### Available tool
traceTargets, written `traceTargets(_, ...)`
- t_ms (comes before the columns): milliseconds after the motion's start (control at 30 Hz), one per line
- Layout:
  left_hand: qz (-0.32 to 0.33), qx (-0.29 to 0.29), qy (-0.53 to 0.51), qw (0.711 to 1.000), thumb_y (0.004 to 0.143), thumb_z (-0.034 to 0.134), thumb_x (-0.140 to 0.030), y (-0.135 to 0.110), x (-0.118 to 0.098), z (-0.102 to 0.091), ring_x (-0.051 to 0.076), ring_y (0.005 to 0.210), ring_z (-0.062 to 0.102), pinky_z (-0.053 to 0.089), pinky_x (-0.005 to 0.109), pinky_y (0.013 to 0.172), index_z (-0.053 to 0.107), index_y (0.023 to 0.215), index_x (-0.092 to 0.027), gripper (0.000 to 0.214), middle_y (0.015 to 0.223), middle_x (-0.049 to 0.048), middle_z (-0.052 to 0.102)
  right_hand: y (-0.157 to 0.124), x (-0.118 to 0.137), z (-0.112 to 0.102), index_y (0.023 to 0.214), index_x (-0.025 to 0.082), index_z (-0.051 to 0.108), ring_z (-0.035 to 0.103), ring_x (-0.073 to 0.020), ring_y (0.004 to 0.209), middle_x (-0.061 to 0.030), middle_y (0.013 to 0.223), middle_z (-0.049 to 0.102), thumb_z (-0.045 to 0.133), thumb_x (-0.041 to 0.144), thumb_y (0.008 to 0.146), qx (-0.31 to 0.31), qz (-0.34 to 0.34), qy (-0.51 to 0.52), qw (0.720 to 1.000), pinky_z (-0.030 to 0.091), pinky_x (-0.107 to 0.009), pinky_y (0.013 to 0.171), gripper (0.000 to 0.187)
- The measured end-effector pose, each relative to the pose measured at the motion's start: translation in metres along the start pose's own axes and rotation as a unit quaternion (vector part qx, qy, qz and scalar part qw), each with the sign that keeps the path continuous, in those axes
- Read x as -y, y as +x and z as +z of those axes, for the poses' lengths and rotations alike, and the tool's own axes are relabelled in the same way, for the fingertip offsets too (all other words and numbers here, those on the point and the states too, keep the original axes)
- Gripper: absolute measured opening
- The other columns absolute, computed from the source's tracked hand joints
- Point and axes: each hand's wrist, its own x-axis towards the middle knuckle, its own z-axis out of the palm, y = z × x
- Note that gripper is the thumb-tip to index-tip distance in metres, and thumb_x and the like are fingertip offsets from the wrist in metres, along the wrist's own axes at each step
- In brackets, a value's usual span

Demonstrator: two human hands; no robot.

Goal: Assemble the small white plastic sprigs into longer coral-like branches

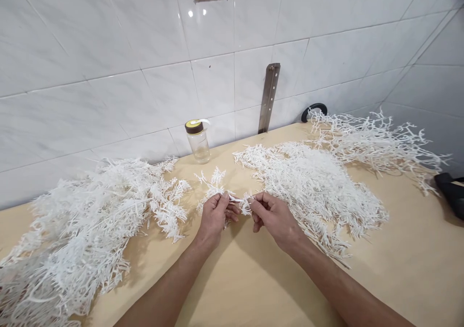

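Observation:
Between my two hands, above the table, is a white branching plastic sprig [214, 183]. My left hand [216, 214] pinches its stem, and the feathery twigs stick up behind the thumb. My right hand [272, 216] is closed on a small white tuft [246, 204] at the other end of the stem. Left of my hands spreads a big tangled heap of white branched sprigs [97, 211]. On the right lies a flatter pile of small white twigs [311, 187], close beside my right hand.
A clear jar with a dark and yellow lid [198, 143] stands by the tiled wall [145, 42]. A metal strip [269, 97] leans there. Bare white branches [377, 141] lie at the back right, near a black ring [305, 112] and a black object [449, 191].

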Motion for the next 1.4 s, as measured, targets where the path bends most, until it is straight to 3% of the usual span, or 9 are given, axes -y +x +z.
traceTargets(133,-0.001,0.043,0.019,0.999,0.078,0.068,-0.058,-0.003,-0.002,0.001,0.015,0.059,0.064,0.048,0.023,0.045,0.059,0.083,-0.016,0.043,0.072,0.0036,0.067,-0.001,0.000,0.003,0.078,0.019,0.060,0.056,-0.0119,0.044,0.0038,0.059,0.058,0.064,0.055,0.085,0.014,-0.005,0.068,0.998,0.051,-0.026,0.046,0.038)
traceTargets(267,0.012,0.098,0.073,0.992,0.075,0.074,-0.052,-0.005,-0.003,-0.001,0.011,0.048,0.057,0.045,0.021,0.043,0.056,0.083,-0.017,0.041,0.059,-0.0019,0.061,-0.003,0.004,0.003,0.078,0.018,0.060,0.057,-0.0111,0.047,0.0039,0.061,0.057,0.063,0.056,0.086,0.044,-0.018,0.070,0.996,0.051,-0.026,0.048,0.039)
traceTargets(400,0.011,0.084,0.096,0.992,0.076,0.073,-0.051,-0.004,-0.003,-0.003,0.008,0.040,0.048,0.036,0.018,0.037,0.053,0.081,-0.018,0.039,0.051,-0.0057,0.054,-0.003,0.005,0.000,0.080,0.018,0.061,0.056,-0.0101,0.047,0.0046,0.061,0.055,0.064,0.053,0.087,0.053,-0.026,0.063,0.996,0.051,-0.025,0.048,0.036)
traceTargets(500,-0.007,0.083,0.085,0.993,0.074,0.075,-0.050,-0.002,-0.003,-0.004,0.008,0.040,0.047,0.034,0.017,0.036,0.054,0.083,-0.017,0.041,0.051,-0.0061,0.052,-0.003,0.005,-0.001,0.086,0.019,0.063,0.056,-0.0100,0.046,0.0052,0.060,0.056,0.066,0.051,0.086,0.044,-0.030,0.066,0.996,0.051,-0.025,0.048,0.033)
traceTargets(667,-0.055,0.144,0.040,0.987,0.069,0.080,-0.048,-0.003,-0.008,-0.005,0.008,0.042,0.049,0.033,0.018,0.037,0.055,0.086,-0.017,0.043,0.059,-0.0039,0.057,-0.001,0.005,-0.002,0.093,0.018,0.066,0.058,-0.0106,0.051,-0.0003,0.077,0.066,0.068,0.051,0.083,0.029,-0.021,0.063,0.997,0.052,-0.025,0.047,0.034)
traceTargets(833,-0.053,0.203,0.073,0.975,0.075,0.075,-0.050,-0.006,-0.016,-0.003,0.007,0.040,0.044,0.032,0.019,0.038,0.060,0.072,-0.014,0.039,0.049,-0.0020,0.053,0.001,0.002,-0.002,0.091,0.017,0.065,0.058,-0.0111,0.048,-0.0003,0.075,0.064,0.068,0.053,0.082,0.003,-0.009,0.049,0.999,0.052,-0.026,0.044,0.037)
traceTargets(1000,-0.060,0.156,0.054,0.984,0.077,0.070,-0.056,-0.004,-0.011,-0.003,0.009,0.037,0.046,0.033,0.019,0.036,0.061,0.070,-0.015,0.043,0.046,-0.0002,0.055,-0.003,0.008,-0.002,0.087,0.017,0.063,0.058,-0.0127,0.048,0.0014,0.064,0.058,0.062,0.056,0.086,0.020,-0.030,0.040,0.999,0.055,-0.029,0.047,0.039)
traceTargets(1167,-0.046,0.077,0.038,0.995,0.074,0.074,-0.054,0.000,-0.003,-0.004,0.008,0.034,0.046,0.033,0.018,0.035,0.059,0.073,-0.015,0.041,0.044,-0.0015,0.057,-0.009,0.013,0.001,0.092,0.019,0.065,0.064,-0.0184,0.069,-0.0041,0.079,0.065,0.065,0.044,0.084,0.022,-0.079,-0.079,0.993,0.056,-0.027,0.049,0.026)
traceTargets(1400,-0.038,0.075,0.068,0.994,0.078,0.069,-0.055,0.000,-0.006,-0.006,0.008,0.036,0.045,0.033,0.019,0.037,0.060,0.065,-0.015,0.043,0.046,-0.0004,0.056,-0.005,0.008,-0.005,0.084,0.019,0.064,0.062,-0.0129,0.046,0.0019,0.066,0.062,0.062,0.044,0.087,-0.003,-0.049,-0.088,0.995,0.052,-0.026,0.049,0.025)
